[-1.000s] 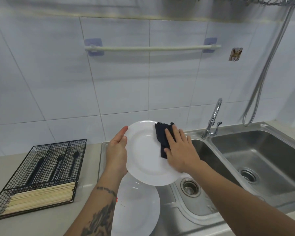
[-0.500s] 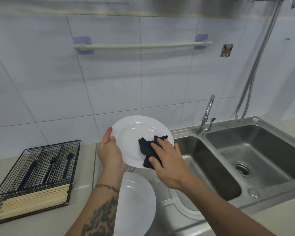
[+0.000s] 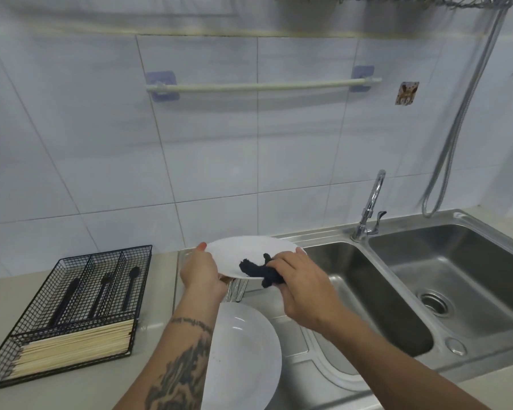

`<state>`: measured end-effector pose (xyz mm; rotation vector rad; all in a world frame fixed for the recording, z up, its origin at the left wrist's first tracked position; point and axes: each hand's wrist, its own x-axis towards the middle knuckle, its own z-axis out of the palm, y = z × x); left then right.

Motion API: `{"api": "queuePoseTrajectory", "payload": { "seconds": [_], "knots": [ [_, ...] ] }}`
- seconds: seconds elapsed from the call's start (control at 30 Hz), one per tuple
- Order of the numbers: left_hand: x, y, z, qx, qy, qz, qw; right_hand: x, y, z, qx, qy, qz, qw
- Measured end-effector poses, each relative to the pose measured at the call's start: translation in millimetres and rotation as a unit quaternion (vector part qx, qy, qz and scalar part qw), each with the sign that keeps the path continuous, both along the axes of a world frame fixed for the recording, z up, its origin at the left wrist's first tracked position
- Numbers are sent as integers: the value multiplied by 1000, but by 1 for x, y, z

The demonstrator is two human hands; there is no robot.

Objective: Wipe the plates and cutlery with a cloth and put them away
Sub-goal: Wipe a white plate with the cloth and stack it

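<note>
I hold a white plate [image 3: 243, 250] nearly level above the sink's drainboard. My left hand [image 3: 200, 273] grips its left rim, thumb on top. My right hand [image 3: 301, 284] holds a bunched dark cloth [image 3: 259, 270] against the plate's near right edge. A second white plate [image 3: 243, 353] lies on the drainboard below my left forearm. A black wire cutlery tray [image 3: 71, 309] on the counter at the left holds three black-handled utensils [image 3: 104, 294] and a stack of pale chopsticks [image 3: 71, 350].
A double steel sink [image 3: 427, 276] with a tap [image 3: 370, 208] fills the right side. A hose [image 3: 462, 113] hangs down the tiled wall. A towel rail [image 3: 261, 85] is fixed on the wall, and a wire rack [image 3: 397, 0] runs along the top edge.
The plate has tipped from facing me to nearly flat and sits lower. My right hand with the cloth has slid to the plate's near right edge.
</note>
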<state>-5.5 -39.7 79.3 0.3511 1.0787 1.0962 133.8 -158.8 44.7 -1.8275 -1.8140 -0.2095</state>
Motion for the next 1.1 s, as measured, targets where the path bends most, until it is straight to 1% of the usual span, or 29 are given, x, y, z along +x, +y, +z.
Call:
{"api": "queuePoseTrajectory", "payload": {
  "seconds": [0.07,0.1,0.13,0.17,0.2,0.23,0.27,0.3,0.33,0.37,0.43,0.5,0.57,0.6,0.7,0.77,0.8,0.87,0.97,1.03,1.1],
  "knots": [
    [-4,-3,-8,35,21,-55,998,5,0,5,24,10,-19,999],
    [-8,-5,-12,65,31,-87,994,8,0,8,36,14,-25,999],
    [-13,-5,-17,108,60,-116,986,11,0,10,45,18,-29,998],
    [-18,-4,-24,171,120,-145,967,14,0,13,51,22,-32,998],
    [-23,-4,-30,250,200,-173,931,16,0,16,55,28,-34,998],
    [-27,-4,-35,331,282,-194,879,18,-1,19,58,37,-33,997],
    [-29,-3,-37,401,347,-201,824,19,-1,22,59,46,-29,997],
    [-31,-3,-37,448,372,-206,786,20,-1,25,59,56,-25,996],
    [-31,-3,-35,477,373,-211,767,21,0,26,57,66,-21,996],
    [-30,-2,-32,493,371,-216,757,22,0,27,57,77,-18,995],
    [-28,0,-23,498,370,-230,749,24,-1,28,65,99,-15,993],
    [-28,3,-17,504,389,-242,733,28,-1,29,74,117,-20,990],
    [-25,1,-12,504,377,-245,737,31,-1,31,85,142,-40,985],
    [-22,-2,-8,502,358,-239,750,31,0,31,94,154,-50,982],
    [-9,-10,-1,477,288,-213,802,25,1,26,113,161,-86,977],
    [-2,-14,2,455,271,-204,823,16,-1,21,119,151,-106,976],
    [1,-15,3,447,269,-203,829,11,-2,20,123,138,-100,978],
    [7,-16,6,440,262,-200,835,1,-3,18,121,103,-61,985],
    [13,-19,12,405,226,-184,867,-5,-4,19,99,50,-13,994],
    [13,-18,12,378,220,-166,884,-1,-5,20,95,43,-26,994],
    [8,-16,13,355,219,-146,897,6,-8,19,90,63,-64,992]
  ]
}}
